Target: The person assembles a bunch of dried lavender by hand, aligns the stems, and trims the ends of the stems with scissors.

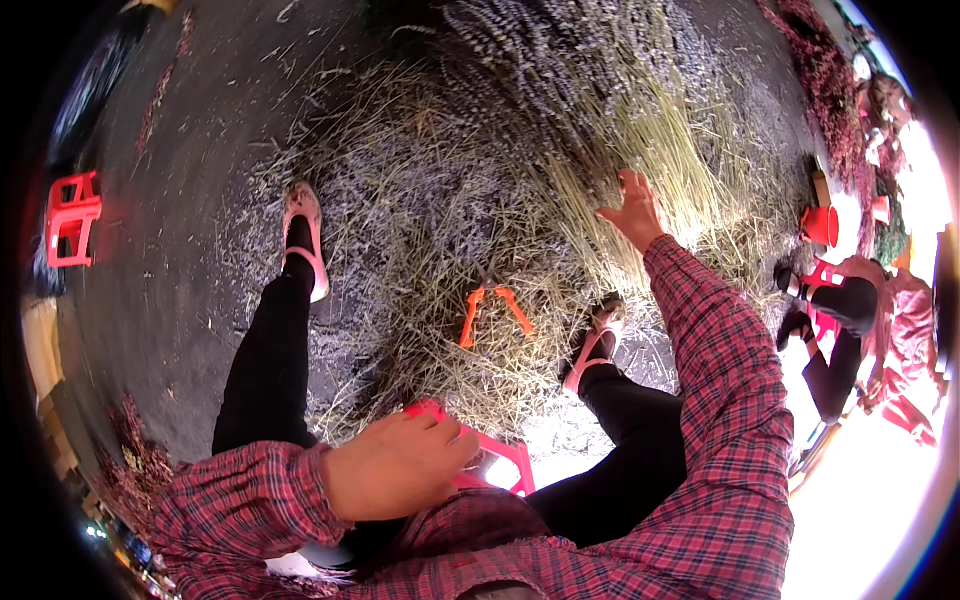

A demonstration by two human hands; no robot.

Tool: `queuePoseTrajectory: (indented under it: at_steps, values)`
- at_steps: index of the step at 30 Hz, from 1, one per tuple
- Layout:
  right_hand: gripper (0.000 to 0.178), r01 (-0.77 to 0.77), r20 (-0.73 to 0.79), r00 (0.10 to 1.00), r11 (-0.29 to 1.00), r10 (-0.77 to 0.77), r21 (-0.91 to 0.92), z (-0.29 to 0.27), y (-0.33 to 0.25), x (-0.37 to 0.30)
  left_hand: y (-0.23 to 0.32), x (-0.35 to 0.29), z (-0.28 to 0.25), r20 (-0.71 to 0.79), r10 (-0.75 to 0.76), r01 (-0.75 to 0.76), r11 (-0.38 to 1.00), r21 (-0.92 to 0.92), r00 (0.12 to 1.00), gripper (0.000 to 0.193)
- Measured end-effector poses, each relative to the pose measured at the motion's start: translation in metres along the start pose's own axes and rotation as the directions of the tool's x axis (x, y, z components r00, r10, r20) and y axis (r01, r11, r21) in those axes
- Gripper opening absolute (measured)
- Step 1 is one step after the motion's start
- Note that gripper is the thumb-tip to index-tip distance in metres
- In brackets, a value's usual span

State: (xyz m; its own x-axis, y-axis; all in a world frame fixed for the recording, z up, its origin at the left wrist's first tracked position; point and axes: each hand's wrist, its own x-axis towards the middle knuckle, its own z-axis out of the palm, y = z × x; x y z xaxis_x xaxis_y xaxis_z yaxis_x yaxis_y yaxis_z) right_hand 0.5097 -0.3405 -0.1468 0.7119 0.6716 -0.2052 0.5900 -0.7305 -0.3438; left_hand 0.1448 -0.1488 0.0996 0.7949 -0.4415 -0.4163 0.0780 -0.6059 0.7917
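Observation:
My right hand (637, 212) reaches out over the stem ends of a large pile of dried lavender (590, 110), thumb and fingers apart, with nothing gripped. I cannot tell whether its fingertips touch the stems. My left hand (400, 462) is curled closed in front of my body, above a red plastic stool (513, 462). Whatever its fingers hold, if anything, is hidden. Between my feet, on loose cut stems (430, 350), lie pruning shears with orange handles (485, 300), spread apart.
Lavender scraps and straw-like stems litter the dark floor (190, 260). Another red stool (73, 220) stands far left. On the right, a seated person (850, 310) is near a red bucket (820, 226). Dark red dried flowers (815, 60) lie along the far right.

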Motion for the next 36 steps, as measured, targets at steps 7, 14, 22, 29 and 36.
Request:
queuePoseTrajectory:
  at_steps: [7,14,22,29,36]
  values:
    - [0.058,0.055,-0.096,0.995,0.978,-0.036,0.201,-0.006,0.005,0.004,-0.125,0.149,-0.044,0.053,-0.191,0.17,0.671,-0.722,0.98,0.028]
    - [0.038,0.002,-0.168,0.982,0.895,0.082,0.447,-0.012,0.028,-0.01,-0.184,0.28,-0.018,-0.326,-0.547,0.127,0.634,-0.763,0.771,0.054]
    - [0.037,0.022,-0.197,0.979,0.93,0.054,0.367,-0.002,0.016,-0.016,-0.179,0.336,0.023,-0.252,-0.641,-0.205,0.148,-0.968,0.725,0.079]
    - [0.06,0.083,-0.19,0.981,0.958,-0.03,0.276,0.002,-0.009,-0.013,-0.174,0.355,0.024,-0.269,-0.636,-0.322,0.034,-0.946,0.723,0.078]
    - [0.069,0.036,-0.153,0.988,0.963,0.006,0.266,-0.002,-0.019,-0.025,-0.173,0.352,0.023,-0.275,-0.556,-0.351,-0.034,-0.936,0.784,0.068]
